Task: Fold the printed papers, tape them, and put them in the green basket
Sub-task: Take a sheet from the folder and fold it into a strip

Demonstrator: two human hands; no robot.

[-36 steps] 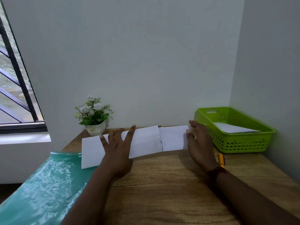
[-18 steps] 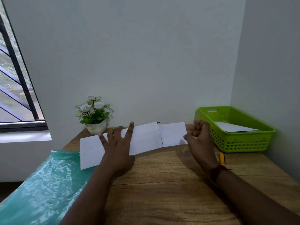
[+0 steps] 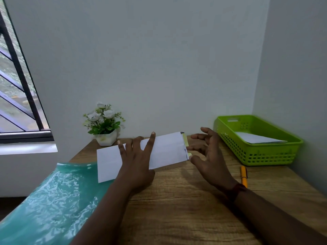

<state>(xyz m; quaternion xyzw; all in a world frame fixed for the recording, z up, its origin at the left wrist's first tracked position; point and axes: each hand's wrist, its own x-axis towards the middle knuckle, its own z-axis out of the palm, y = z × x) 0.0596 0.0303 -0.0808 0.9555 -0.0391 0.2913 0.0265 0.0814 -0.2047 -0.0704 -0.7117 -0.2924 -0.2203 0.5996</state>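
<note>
A white folded paper (image 3: pixel 166 151) lies across the wooden desk (image 3: pixel 185 209), its left end hanging over the edge. My left hand (image 3: pixel 136 160) presses flat on it with fingers spread. My right hand (image 3: pixel 207 152) hovers at the paper's right end, fingers loosely spread and holding nothing. A pale yellow strip (image 3: pixel 185 140) shows at that right end. The green basket (image 3: pixel 276 156) stands at the back right with a folded white paper (image 3: pixel 256 138) inside.
A small potted plant with white flowers (image 3: pixel 104 124) sits at the back left of the desk. A yellow pen (image 3: pixel 244 175) lies in front of the basket. A teal plastic sheet (image 3: pixel 53 206) covers the left. Walls close in behind and to the right.
The right-hand flap of the paper has been folded over onto the rest. My right hand has opened and lifted off the paper. My left hand has stayed pressing on it.
</note>
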